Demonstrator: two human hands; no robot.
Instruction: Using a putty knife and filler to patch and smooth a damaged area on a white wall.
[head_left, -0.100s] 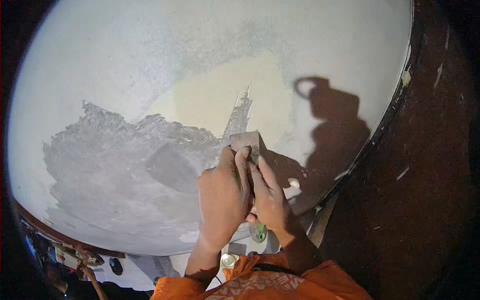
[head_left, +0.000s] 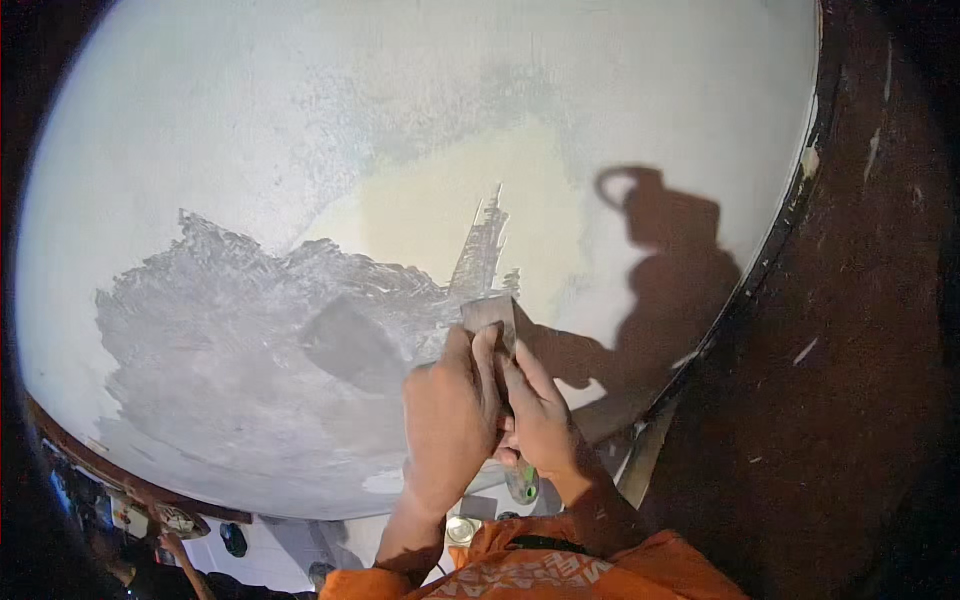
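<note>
Both my hands grip one scraper, its flat metal blade pointing away from me. My left hand is closed over the tool's left side, fingers pressed on the blade. My right hand wraps the tool from the right, and the handle's green-marked end sticks out below. The blade's far edge is against a broad pale painted surface, at the foot of a narrow grey streak. That streak crosses a cream patch and joins a large, ragged-edged grey area on the left.
Shadows of my head and arms fall across the surface's right side. Beyond its dark edge lies a brown area with white flecks. At lower left, another person's arm shows near assorted items. A round, pale container is below my left wrist.
My hands and the scraper have slid slightly down toward me. A short grey mark now shows just right of the streak, beyond the blade.
</note>
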